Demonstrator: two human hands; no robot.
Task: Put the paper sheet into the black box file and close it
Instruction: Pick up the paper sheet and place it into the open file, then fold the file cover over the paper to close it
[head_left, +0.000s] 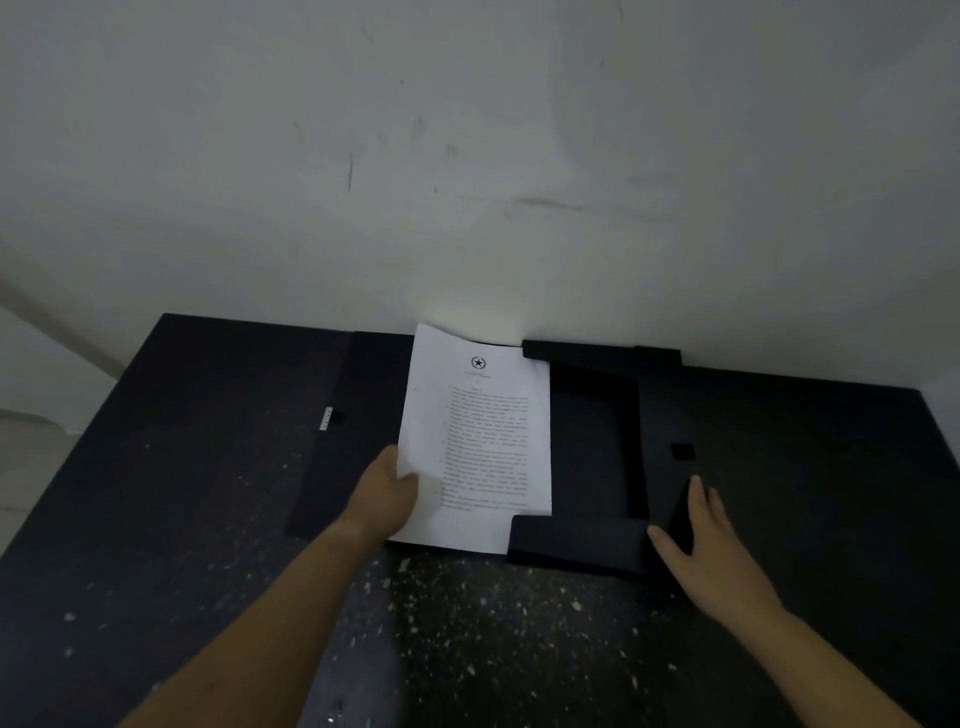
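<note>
A single head-worn camera is supplying the only view, so no second view is sharing any of the scene. It is looking forward and steeply down from above the near edge of a dark, speckled tabletop (467, 623), facing a pale scuffed wall (467, 156) that is filling the upper half of the picture. The wide-angle lens is bowing the tabletop's edges outward. Both forearms are entering from the bottom corners, and the left hand (387, 496) and right hand (711, 551) are sitting close below the lens, near the middle. The opened black box file (592, 457) is lying at the centre, against the wall.
</note>
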